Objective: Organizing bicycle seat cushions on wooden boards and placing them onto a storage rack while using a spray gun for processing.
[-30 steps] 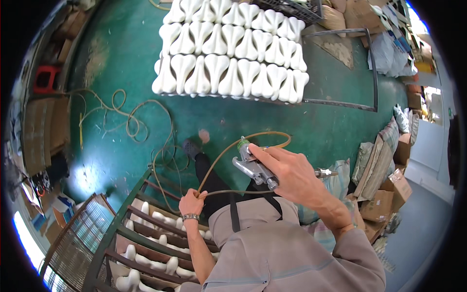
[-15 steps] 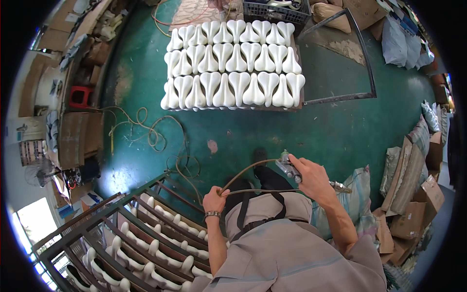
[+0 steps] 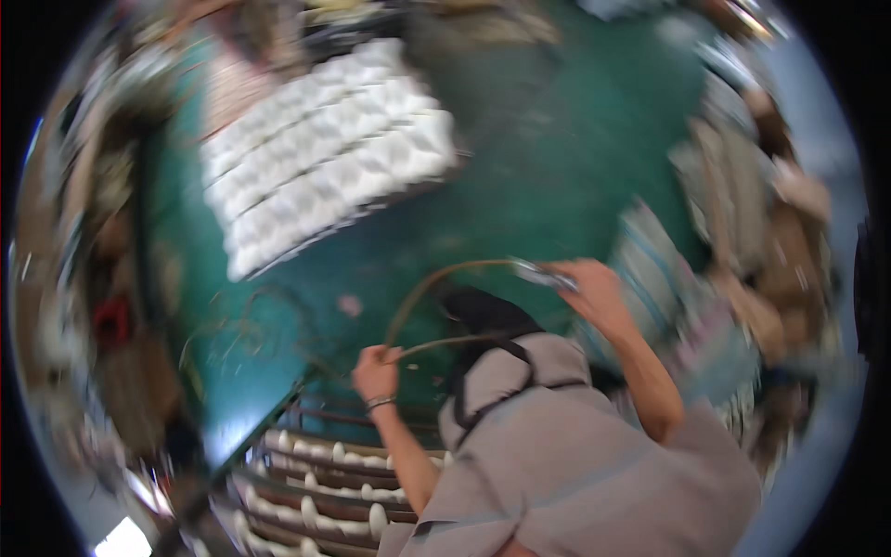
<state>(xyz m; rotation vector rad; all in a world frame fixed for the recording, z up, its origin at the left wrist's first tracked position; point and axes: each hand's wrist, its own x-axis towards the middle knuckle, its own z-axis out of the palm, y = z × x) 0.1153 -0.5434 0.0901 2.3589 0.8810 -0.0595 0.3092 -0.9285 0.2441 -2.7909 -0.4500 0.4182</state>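
Observation:
The picture is smeared by motion. My right hand [image 3: 594,290] is wrapped round a silver spray gun [image 3: 538,273], held out in front of my body to the right. A yellowish-brown hose [image 3: 419,290] arcs from near the gun down to my left hand [image 3: 375,373], which is closed on it; another length of it runs from that hand across my lap. Beyond my hands, rows of white bicycle saddle pads [image 3: 329,153] stand close together on a raised support. More white saddle pads [image 3: 320,511] sit on a dark slatted rack below my left forearm.
Loose coils of hose [image 3: 246,325] lie on the green floor at the left. Woven sacks [image 3: 654,265] and cardboard [image 3: 789,278] are piled at my right. A dark crate [image 3: 348,39] stands behind the saddle pads. Crowded shelving [image 3: 111,195] and a red stool [image 3: 113,320] line the left side.
The whole view has turned, so the saddle pads now appear tilted and farther left. Both hands keep their hold on the spray gun and hose; the gun now points more to the left.

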